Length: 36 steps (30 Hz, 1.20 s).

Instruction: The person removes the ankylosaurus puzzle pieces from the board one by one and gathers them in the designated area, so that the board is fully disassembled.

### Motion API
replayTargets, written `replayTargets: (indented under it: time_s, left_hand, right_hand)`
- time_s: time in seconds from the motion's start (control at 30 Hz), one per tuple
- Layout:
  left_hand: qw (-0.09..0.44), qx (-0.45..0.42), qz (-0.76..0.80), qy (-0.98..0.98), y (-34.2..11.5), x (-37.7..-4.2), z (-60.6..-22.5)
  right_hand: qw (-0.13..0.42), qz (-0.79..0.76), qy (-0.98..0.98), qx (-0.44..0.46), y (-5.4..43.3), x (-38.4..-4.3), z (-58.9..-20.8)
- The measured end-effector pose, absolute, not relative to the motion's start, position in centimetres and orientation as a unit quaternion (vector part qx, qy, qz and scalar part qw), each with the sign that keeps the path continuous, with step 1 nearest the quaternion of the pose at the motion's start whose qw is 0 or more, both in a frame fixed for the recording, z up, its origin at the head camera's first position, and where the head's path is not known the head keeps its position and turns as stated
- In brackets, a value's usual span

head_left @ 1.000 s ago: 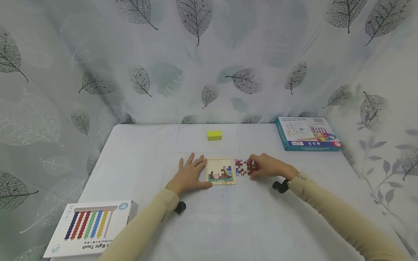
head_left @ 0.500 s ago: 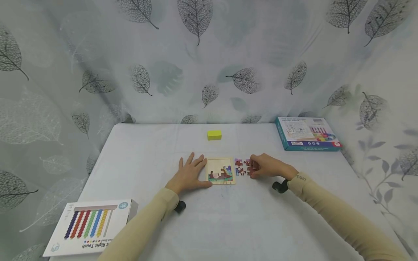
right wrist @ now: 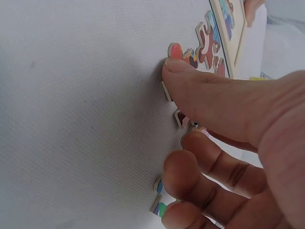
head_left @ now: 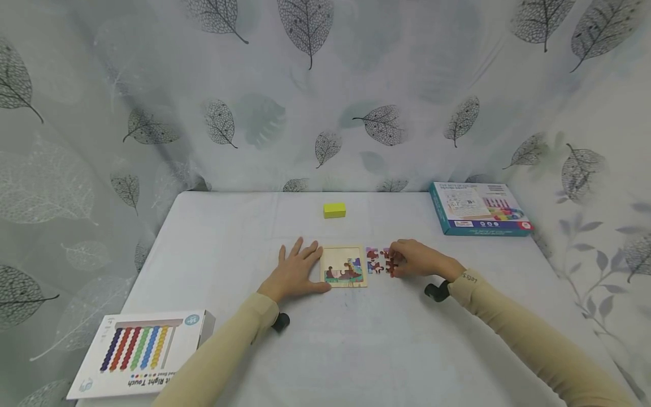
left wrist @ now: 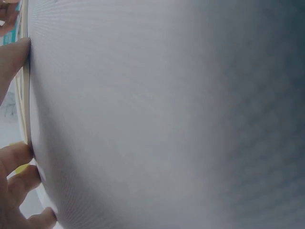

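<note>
A small wooden puzzle tray (head_left: 333,255) lies mid-table, with joined picture pieces (head_left: 351,275) filling its lower part and right side. My left hand (head_left: 291,275) spreads its fingers along the tray's left edge, thumb near the lower corner. Loose jigsaw pieces (head_left: 374,263) lie just right of the tray. Over the rightmost of them curves my right hand (head_left: 420,260). The right wrist view shows its thumb (right wrist: 195,81) on a red-patterned puzzle piece (right wrist: 176,50) at the cloth. Other fingertips (right wrist: 180,174) bend toward pieces beyond, and the index tip is hidden.
A yellow block (head_left: 334,211) stands behind the tray. At the back right lies a teal-edged toy box (head_left: 480,209). A white bead-toy box (head_left: 142,353) sits at the front left, beside the left sleeve. A leaf-print curtain (head_left: 305,152) hangs behind the white-covered table.
My right hand has shifted very slightly right over the loose pieces, and its fingers have moved a little. My left hand and the tray stay in place.
</note>
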<state>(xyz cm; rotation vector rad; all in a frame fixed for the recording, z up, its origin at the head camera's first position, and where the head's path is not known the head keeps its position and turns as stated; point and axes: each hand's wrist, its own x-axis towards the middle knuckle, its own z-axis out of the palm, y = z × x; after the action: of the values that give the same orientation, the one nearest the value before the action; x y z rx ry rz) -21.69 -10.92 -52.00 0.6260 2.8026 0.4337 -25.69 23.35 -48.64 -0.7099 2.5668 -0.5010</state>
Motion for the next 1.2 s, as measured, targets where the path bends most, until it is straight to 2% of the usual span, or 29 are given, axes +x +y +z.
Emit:
replayTargets:
  time_s: [0.97,1.2]
  left_hand:
    - [0.114,0.214,0.149,0.959,-10.89,-21.7,-51.88]
    - [0.116,0.215,0.15,0.958,-10.9,-21.72,-51.92]
  right_hand:
    - [0.218,-0.179,0.921,-0.267,23.01,-25.7,-48.25]
    - [0.205,-0.202,0.918,-0.272,22.55,-26.01,-47.67]
